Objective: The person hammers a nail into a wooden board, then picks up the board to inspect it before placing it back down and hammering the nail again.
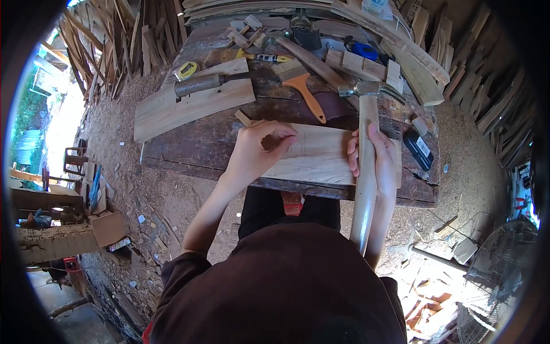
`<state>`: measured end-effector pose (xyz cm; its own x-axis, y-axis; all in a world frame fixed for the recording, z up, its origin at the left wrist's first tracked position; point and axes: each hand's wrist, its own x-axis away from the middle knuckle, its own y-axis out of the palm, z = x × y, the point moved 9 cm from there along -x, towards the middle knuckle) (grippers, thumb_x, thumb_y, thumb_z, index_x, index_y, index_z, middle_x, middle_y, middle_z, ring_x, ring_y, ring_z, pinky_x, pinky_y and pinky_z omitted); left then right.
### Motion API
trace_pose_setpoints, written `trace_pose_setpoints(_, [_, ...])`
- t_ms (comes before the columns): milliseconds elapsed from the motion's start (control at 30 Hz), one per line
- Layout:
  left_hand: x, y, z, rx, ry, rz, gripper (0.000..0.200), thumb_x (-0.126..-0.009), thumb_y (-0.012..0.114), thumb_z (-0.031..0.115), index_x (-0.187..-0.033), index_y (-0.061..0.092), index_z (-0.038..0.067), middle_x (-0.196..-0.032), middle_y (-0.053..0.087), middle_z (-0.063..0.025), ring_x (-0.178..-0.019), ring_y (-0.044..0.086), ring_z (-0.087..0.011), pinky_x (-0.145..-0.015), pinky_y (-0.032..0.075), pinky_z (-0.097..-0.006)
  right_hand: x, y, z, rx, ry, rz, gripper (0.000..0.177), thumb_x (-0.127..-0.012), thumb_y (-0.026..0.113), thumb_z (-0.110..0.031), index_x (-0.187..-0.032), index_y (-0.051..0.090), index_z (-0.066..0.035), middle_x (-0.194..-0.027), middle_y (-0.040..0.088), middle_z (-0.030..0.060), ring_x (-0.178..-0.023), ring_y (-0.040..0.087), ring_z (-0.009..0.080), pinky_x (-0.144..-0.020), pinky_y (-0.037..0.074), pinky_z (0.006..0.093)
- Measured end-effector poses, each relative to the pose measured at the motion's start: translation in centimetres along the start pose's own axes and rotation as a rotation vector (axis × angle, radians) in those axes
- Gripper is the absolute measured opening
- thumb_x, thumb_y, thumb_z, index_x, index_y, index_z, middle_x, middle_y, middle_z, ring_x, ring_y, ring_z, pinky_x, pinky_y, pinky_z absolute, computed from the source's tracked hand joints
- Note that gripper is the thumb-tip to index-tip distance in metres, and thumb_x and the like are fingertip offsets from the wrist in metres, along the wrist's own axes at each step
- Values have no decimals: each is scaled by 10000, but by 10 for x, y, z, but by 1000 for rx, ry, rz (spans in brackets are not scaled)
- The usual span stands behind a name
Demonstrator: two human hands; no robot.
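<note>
A claw hammer with a pale wooden handle stands nearly upright in my right hand, its metal head pointing away from me. My right fingers wrap round the handle, and part of the hand lies over the right end of a light wooden board. That board lies flat along the near edge of the workbench. Over its left part, my left hand holds thumb and fingertips together in a pinch. Whatever sits between those fingertips is too small to make out. Faint pencil-like marks show on the board beside them.
Across the workbench lie a wide brush, a tape measure, a cut board with a dark-handled tool, wood blocks and a black box. A fan stands at right. Timber leans behind.
</note>
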<state>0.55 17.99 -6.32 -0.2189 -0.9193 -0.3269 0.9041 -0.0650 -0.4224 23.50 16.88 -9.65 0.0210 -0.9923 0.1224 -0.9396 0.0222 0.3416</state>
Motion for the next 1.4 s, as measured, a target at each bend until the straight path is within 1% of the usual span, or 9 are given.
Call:
trace_pose_setpoints(333, [0, -1, 0, -23, 13, -10, 130, -793, 748, 5, -920, 720, 15, -894, 735, -61, -793, 662, -118, -762, 509, -257, 0, 0, 0, -17, 2, -2, 382, -1031, 476, -344, -966, 558, 23, -687, 603, 117, -458, 561, 146, -372, 406, 240])
trace_pose_setpoints(400, [0, 0, -2, -4, -18, -14, 120, -798, 747, 15, -916, 721, 18, -899, 738, -59, -799, 661, -117, -768, 504, -260, 0, 0, 1, -19, 2, -6, 382, -1031, 477, -344, -968, 556, 24, -687, 602, 117, -458, 560, 146, -372, 405, 240])
trace_pose_setpoints(633, [-5, 8, 6, 26, 10, -22, 117, -800, 751, 38, -913, 726, 25, -898, 742, -57, -796, 656, -115, -763, 489, -259, 0, 0, 0, -19, -12, -9, 385, -1028, 483, -353, -969, 554, 21, -689, 603, 117, -458, 559, 146, -374, 407, 240])
trace_pose_setpoints(733, [-6, 14, 8, 1, 52, -36, 131, -793, 764, 49, -918, 730, 31, -897, 742, -51, -790, 653, -117, -764, 488, -258, 0, -2, 2, -31, -3, -5, 385, -1028, 484, -354, -971, 555, 20, -690, 604, 117, -459, 560, 148, -378, 410, 242])
trace_pose_setpoints(800, [-5, 16, 4, 17, -4, -38, 140, -789, 773, 57, -922, 735, 40, -909, 742, -47, -787, 649, -121, -764, 490, -259, 0, -2, 2, -34, 0, -4, 384, -1028, 484, -353, -970, 555, 20, -691, 604, 116, -461, 562, 148, -379, 411, 243])
trace_pose_setpoints(1400, [-4, 16, 4, 12, -10, -43, 137, -795, 771, 63, -921, 729, 32, -925, 740, -50, -787, 650, -129, -751, 507, -267, 0, 0, 1, -5, 3, -12, 384, -1030, 476, -362, -967, 551, 9, -695, 605, 106, -470, 571, 142, -376, 416, 234])
